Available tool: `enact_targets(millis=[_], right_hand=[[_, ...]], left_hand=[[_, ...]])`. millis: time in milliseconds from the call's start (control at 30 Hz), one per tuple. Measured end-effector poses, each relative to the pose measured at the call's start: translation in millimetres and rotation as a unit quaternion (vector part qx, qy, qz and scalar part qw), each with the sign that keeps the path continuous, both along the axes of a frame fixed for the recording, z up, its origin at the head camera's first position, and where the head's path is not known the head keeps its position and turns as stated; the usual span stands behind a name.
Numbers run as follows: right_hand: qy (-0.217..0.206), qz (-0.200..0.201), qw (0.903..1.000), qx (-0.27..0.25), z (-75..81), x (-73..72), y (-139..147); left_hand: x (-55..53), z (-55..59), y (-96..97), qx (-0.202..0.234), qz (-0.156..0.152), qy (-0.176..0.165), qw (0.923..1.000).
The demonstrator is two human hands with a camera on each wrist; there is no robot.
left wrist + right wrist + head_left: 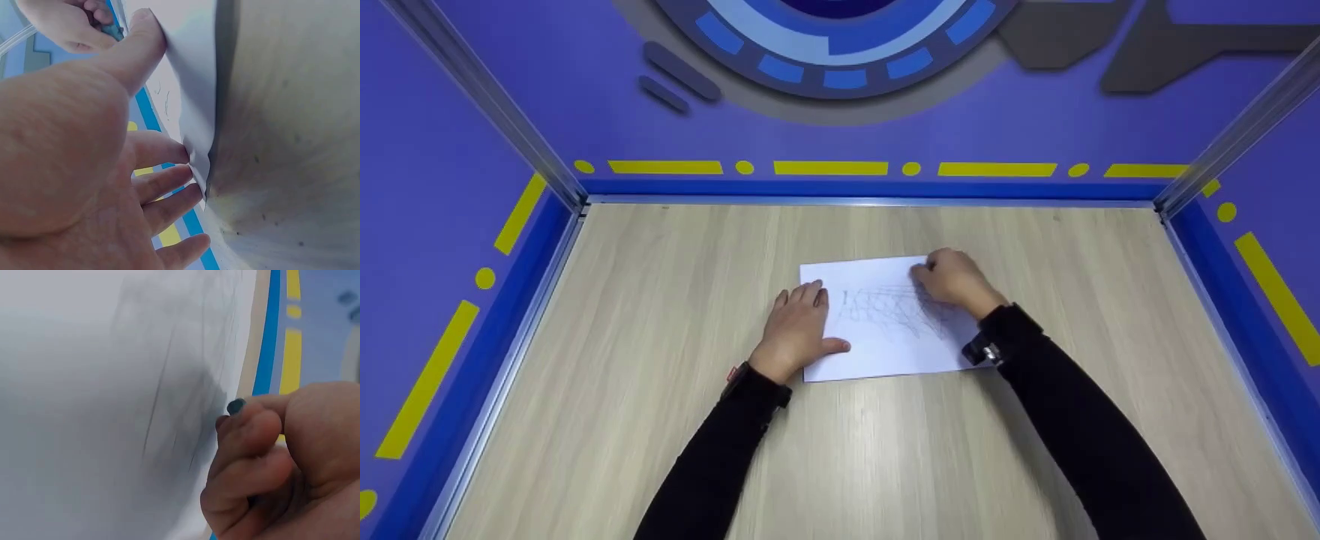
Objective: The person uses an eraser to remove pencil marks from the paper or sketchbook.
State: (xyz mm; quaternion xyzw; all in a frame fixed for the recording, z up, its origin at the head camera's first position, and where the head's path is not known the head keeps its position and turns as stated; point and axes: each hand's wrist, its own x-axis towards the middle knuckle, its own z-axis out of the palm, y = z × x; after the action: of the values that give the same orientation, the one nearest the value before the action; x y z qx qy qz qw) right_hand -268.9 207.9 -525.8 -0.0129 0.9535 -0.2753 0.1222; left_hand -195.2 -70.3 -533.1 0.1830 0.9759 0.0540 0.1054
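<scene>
A white sheet of paper (877, 352) lies on the table, marked with thin grey scribbled lines (885, 307), denser toward the right. My left hand (797, 326) rests on the sheet's left edge, fingers spread and thumb out to the side. In the left wrist view that paper edge (194, 84) bends up slightly off the tabletop. Over the upper right of the sheet, my right hand (956, 281) pinches a small dark teal stub (236, 405) with a rounded end. Most of the stub is hidden by curled fingers, so its kind cannot be told.
The light wood-grain table (675, 300) is bordered by a metal rail (870, 201). Blue panels with yellow dashes (830, 168) rise at the back and on both sides. Black sleeves and wrist straps cover both forearms.
</scene>
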Motion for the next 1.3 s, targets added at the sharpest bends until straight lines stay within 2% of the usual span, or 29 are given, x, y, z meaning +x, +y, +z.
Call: enact_targets(millis=[133,333,433,533,667,800,967,1167,1300], right_hand=[[0.016,0.053,0.9984,0.001,-0.7,7.1,-42.6],[0.021,0.095,0.9943,0.044,-0.5,9.2,-101.5],[0.02,0.108,0.9917,0.067,-2.4,7.2,-117.1],[0.019,0.109,0.9913,0.071,-4.9,4.9,-119.5],[0.014,0.098,0.9942,0.043,-7.7,2.6,-106.8],[0.012,0.089,0.9959,0.017,-10.0,0.2,-81.9],[0.024,0.072,0.9971,0.004,-9.7,0.8,-34.4],[0.036,0.025,0.9989,0.014,-13.9,8.2,28.6],[0.03,-0.002,0.9994,0.02,-16.2,14.7,54.5]], left_hand=[[0.2,-0.2,-1.5,0.003,-0.001,0.007,1.0],[-0.3,-0.7,-1.4,0.008,-0.003,0.014,0.9999],[-0.2,-1.1,-0.7,0.015,-0.005,0.013,0.9998],[-0.1,-1.0,0.0,0.014,-0.005,0.014,0.9998],[-0.1,-0.8,0.3,-0.001,-0.002,0.017,0.9999],[0.4,-1.0,-0.8,-0.004,0.0,0.015,0.9999],[1.2,0.2,-1.6,-0.002,0.003,0.005,1.0],[1.7,2.2,-1.8,0.004,0.002,0.001,1.0],[1.8,2.1,-1.4,0.016,0.003,0.004,0.9999]])
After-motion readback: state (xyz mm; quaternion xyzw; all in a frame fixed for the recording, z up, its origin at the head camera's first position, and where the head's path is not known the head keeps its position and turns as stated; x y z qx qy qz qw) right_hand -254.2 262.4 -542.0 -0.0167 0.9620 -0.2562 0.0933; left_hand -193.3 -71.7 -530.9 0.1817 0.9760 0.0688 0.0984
